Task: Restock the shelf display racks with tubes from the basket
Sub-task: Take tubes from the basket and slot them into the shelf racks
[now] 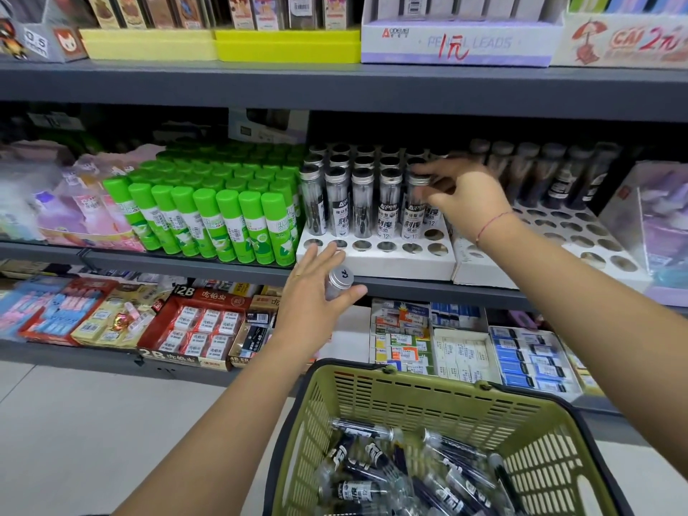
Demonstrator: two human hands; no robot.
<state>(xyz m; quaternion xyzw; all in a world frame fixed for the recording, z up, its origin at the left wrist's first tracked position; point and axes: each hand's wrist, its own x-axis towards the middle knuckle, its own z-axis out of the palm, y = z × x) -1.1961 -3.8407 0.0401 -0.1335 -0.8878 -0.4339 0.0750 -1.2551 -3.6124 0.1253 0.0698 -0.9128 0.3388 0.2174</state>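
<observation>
Left hand (pixel 316 288) grips one tube (pixel 337 283), cap up, just below the rack (pixel 391 264) at frame centre. Right hand (pixel 465 197) pinches the cap of a seated tube (pixel 415 212) towards the rack's right side; blur limits certainty. The front holes (pixel 387 246) are unfilled. The basket (pixel 409 396), lower centre, holds spare tubes (pixel 357 491). Recommended: square the held tube upright over a front hole, lower it base first and straight, and keep clear of the filled row behind.

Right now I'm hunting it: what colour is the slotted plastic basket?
Olive-green slotted plastic basket; head view.
</observation>
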